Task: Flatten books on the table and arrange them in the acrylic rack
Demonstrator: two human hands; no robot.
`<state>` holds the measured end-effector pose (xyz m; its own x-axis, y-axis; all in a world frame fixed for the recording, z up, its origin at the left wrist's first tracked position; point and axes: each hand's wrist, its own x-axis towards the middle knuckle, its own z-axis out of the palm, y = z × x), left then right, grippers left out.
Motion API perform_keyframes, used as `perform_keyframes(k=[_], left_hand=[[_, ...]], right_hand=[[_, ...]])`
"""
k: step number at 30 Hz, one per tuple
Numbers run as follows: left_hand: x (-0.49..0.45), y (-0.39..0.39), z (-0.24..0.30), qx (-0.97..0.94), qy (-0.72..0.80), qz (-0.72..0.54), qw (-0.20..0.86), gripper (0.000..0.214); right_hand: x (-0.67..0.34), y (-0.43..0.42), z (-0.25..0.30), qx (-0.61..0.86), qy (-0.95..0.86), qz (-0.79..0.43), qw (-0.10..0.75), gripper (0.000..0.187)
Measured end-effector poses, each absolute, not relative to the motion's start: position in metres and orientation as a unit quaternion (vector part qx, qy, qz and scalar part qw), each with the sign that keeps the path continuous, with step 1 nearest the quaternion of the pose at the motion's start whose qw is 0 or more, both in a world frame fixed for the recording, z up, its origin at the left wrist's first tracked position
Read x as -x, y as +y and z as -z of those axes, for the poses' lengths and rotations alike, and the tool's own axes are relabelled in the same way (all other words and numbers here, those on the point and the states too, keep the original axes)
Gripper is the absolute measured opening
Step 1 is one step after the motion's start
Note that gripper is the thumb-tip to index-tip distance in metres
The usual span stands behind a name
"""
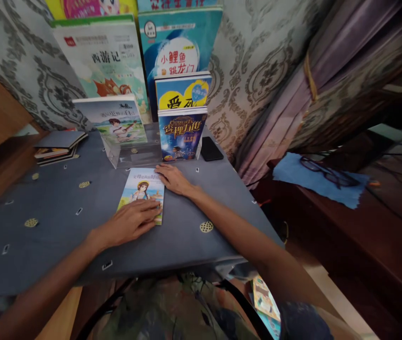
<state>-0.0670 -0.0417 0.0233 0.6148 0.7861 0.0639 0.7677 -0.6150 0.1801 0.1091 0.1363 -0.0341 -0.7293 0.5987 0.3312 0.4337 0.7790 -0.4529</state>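
Note:
A thin paperback book [153, 182] with a braided-hair girl on its cover lies flat on the table in front of me. My left hand [132, 221] rests across its lower part, fingers stretched out and covering some of the cover. At the book's upper right corner lies my right hand [173, 179], palm down with its fingers extended onto the edge. Just behind the book, a clear acrylic stand [126, 158] holds an upright book with a guitar player [121, 128]. A dark blue book [181, 137] stands upright to the right of it.
Taller books [183, 42] rise behind, against a patterned wall covering. A black phone [211, 149] lies right of the stand, and a small book stack [59, 144] sits at left. Glasses [328, 172] rest on a blue cloth [293, 177] on dark furniture at right.

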Motion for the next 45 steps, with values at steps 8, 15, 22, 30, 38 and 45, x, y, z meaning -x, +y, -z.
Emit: perform_keyframes(k=[8, 15, 22, 30, 38, 45], left_hand=[[0.073, -0.059, -0.005, -0.900, 0.427, -0.086, -0.006, 0.037], [0.074, -0.063, -0.003, -0.905, 0.415, -0.085, -0.040, 0.036], [0.073, -0.059, -0.017, -0.865, 0.491, -0.102, 0.016, 0.037], [0.064, -0.065, -0.008, -0.883, 0.457, -0.109, -0.024, 0.035], [0.103, -0.035, -0.007, -0.860, 0.488, -0.147, 0.030, 0.038], [0.153, 0.029, -0.008, -0.802, 0.581, -0.130, 0.049, 0.047]], right_hand=[[-0.117, 0.097, 0.030, 0.264, -0.913, -0.182, 0.252, 0.029], [-0.137, 0.052, 0.022, 0.250, -0.860, -0.315, 0.313, 0.027], [-0.137, 0.045, 0.017, 0.256, -0.820, -0.410, 0.305, 0.032], [-0.143, 0.026, 0.020, 0.217, -0.880, -0.294, 0.304, 0.021], [-0.152, 0.012, 0.018, 0.126, -0.948, -0.125, 0.264, 0.020], [-0.152, 0.010, 0.017, 0.118, -0.957, -0.099, 0.244, 0.016]])
